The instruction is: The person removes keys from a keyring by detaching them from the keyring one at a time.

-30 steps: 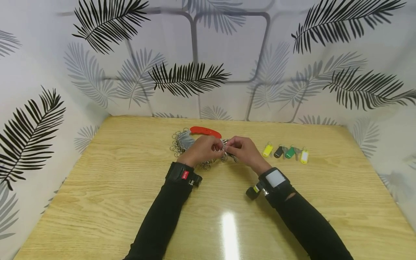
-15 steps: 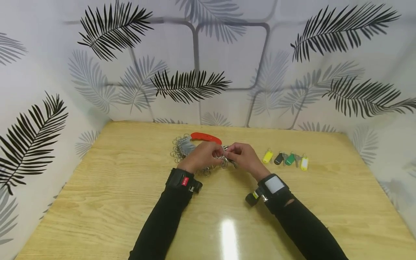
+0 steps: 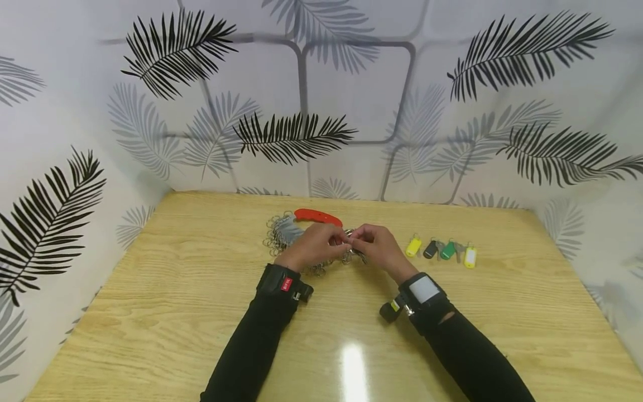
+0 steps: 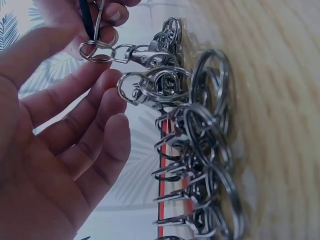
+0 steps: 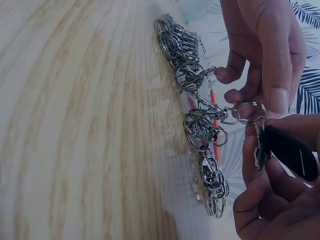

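Observation:
In the head view my left hand (image 3: 317, 245) and right hand (image 3: 379, 247) meet fingertip to fingertip over the pile of metal swivel clasps. My left thumb and index finger pinch a split ring (image 5: 250, 106), which is linked to a swivel clasp (image 5: 212, 114) at the pile. A key (image 5: 259, 147) and a black key tag (image 5: 292, 152) hang at that ring's near side, and my right fingers grip them. More clasps with rings (image 4: 192, 195) lie in a row beside my left hand, whose other fingers are loosely bent.
A red curved strip (image 3: 317, 215) lies behind the hands, with a grey flat piece (image 3: 287, 230) among clasps to its left. To the right are a yellow tag (image 3: 414, 245), a black tag (image 3: 430, 249), a green tag (image 3: 448, 250) and another yellow tag (image 3: 470, 257), with keys between them.
The head view has tilted, so everything sits slightly lower in the frame. My hands stay together at the pile, with small shifts of the fingertips.

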Demonstrator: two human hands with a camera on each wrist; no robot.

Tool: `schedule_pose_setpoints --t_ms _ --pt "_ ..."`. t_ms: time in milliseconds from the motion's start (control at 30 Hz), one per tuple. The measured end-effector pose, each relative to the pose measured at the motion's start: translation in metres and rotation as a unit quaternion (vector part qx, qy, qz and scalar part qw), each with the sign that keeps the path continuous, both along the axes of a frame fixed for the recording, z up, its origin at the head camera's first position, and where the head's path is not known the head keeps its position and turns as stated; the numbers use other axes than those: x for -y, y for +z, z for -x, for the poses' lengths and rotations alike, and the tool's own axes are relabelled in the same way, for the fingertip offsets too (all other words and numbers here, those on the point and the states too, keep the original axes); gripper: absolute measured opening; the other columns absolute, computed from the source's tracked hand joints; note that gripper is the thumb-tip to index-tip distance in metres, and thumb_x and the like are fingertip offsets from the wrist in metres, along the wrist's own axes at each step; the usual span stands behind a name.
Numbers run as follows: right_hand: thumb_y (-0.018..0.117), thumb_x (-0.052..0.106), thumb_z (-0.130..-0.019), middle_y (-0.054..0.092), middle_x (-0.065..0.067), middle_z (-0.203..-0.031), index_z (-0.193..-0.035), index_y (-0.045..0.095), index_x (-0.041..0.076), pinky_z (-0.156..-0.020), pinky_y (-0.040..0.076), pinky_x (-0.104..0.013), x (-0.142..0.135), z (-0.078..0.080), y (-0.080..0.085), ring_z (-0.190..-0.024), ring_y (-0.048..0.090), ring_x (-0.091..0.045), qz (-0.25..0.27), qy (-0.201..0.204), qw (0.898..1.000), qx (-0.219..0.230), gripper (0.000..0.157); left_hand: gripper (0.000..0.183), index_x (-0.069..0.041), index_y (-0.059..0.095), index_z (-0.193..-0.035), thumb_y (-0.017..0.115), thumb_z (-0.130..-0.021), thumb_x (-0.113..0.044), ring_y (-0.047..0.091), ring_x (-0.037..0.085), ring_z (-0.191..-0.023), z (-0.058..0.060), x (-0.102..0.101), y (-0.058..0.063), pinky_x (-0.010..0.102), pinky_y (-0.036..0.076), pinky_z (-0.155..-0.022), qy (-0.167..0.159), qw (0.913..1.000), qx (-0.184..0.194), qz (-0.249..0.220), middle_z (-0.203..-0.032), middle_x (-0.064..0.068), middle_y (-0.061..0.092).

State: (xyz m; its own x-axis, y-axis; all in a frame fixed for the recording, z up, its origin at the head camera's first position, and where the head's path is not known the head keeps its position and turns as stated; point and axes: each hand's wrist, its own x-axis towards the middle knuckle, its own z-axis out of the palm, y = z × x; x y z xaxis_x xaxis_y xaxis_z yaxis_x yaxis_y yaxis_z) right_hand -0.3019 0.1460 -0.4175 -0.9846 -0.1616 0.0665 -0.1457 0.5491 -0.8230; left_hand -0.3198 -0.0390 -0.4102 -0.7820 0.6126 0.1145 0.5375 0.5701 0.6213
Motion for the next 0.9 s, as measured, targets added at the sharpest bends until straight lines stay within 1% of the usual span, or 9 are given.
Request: schedule_pose_setpoints --t_ms 133,300,433,667,767,900 --pt "0.067 0.015 -0.091 0.067 -0.007 -0.085 -0.092 0.07 0.005 -0.058 0.042 -0.025 0.0009 -0.0009 0.0002 -0.071 0.053 -0.015 0.004 0.008 1.0 -0.003 0.01 0.018 -0.012 0.074 -0.104 0.064 -0.094 -0.023 0.058 0.01 -0.07 0.0021 0.0016 -0.0011 0.025 0.049 -0.063 0.007 1.0 -0.004 0.001 -0.083 -0.003 0.066" --pt "0.067 0.014 -0.09 0.068 -0.006 -0.084 -0.092 0.07 0.005 -0.06 0.043 -0.025 0.0018 -0.0025 0.0003 -0.072 0.055 -0.015 0.008 0.015 1.0 -0.005 0.009 0.015 -0.011 0.076 -0.097 0.066 -0.092 -0.022 0.056 0.011 -0.064 0.0041 0.0035 -0.0044 0.023 0.046 -0.058 0.001 0.9999 0.012 0.006 -0.079 -0.001 0.069" --pt "0.068 0.014 -0.09 0.067 -0.006 -0.084 -0.092 0.07 0.006 -0.06 0.044 -0.026 0.0018 -0.0026 -0.0003 -0.074 0.057 -0.015 0.007 0.015 1.0 -0.001 0.009 0.014 -0.011 0.076 -0.094 0.066 -0.092 -0.021 0.057 0.011 -0.065 0.0041 0.0032 -0.0056 0.023 0.047 -0.059 0.0 0.9999 0.015 0.004 -0.079 -0.001 0.069" --pt "0.068 0.015 -0.09 0.066 -0.005 -0.082 -0.092 0.07 0.006 -0.057 0.042 -0.025 0.0016 -0.0018 -0.0024 -0.071 0.054 -0.015 0.002 0.011 1.0 0.0 0.009 0.009 -0.011 0.075 -0.092 0.07 -0.089 -0.017 0.059 0.01 -0.067 0.0034 0.003 -0.005 0.025 0.05 -0.062 -0.003 0.9999 0.012 -0.002 -0.077 -0.003 0.066" --pt "0.068 0.016 -0.09 0.065 -0.004 -0.081 -0.092 0.07 0.007 -0.056 0.042 -0.024 0.0012 -0.0015 -0.0031 -0.07 0.053 -0.015 -0.007 0.006 1.0 -0.001 0.01 0.008 -0.012 0.074 -0.094 0.071 -0.088 -0.016 0.059 0.01 -0.069 0.0029 0.0029 -0.0047 0.025 0.051 -0.065 -0.005 1.0 0.008 -0.001 -0.078 -0.003 0.065" --pt "0.068 0.018 -0.09 0.065 -0.004 -0.08 -0.092 0.07 0.007 -0.055 0.041 -0.024 0.0011 -0.001 -0.0036 -0.069 0.052 -0.015 -0.013 0.004 1.0 -0.004 0.012 0.013 -0.012 0.073 -0.1 0.072 -0.086 -0.014 0.06 0.01 -0.075 0.0026 0.0026 -0.0045 0.026 0.052 -0.07 -0.009 0.9999 -0.003 0.003 -0.083 -0.003 0.065"
